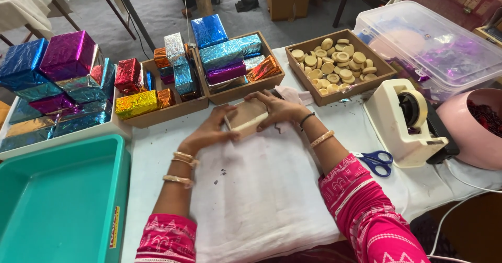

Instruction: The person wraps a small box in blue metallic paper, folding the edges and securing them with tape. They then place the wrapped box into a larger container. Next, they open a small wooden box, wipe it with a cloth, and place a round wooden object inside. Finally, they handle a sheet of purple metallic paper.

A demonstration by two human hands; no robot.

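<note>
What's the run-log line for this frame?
left hand: holds small box | right hand: holds small box | under: white paper | scissors: idle

Foil-wrapped boxes (63, 80) in blue, purple, gold stacked far left; smaller wrapped packages (219, 53) in two wooden trays; yellow label (113, 227) on teal tub's rim

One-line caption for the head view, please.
Both hands, left hand and right hand, hold a pale box over white paper, foil-wrapped boxes behind.
</note>
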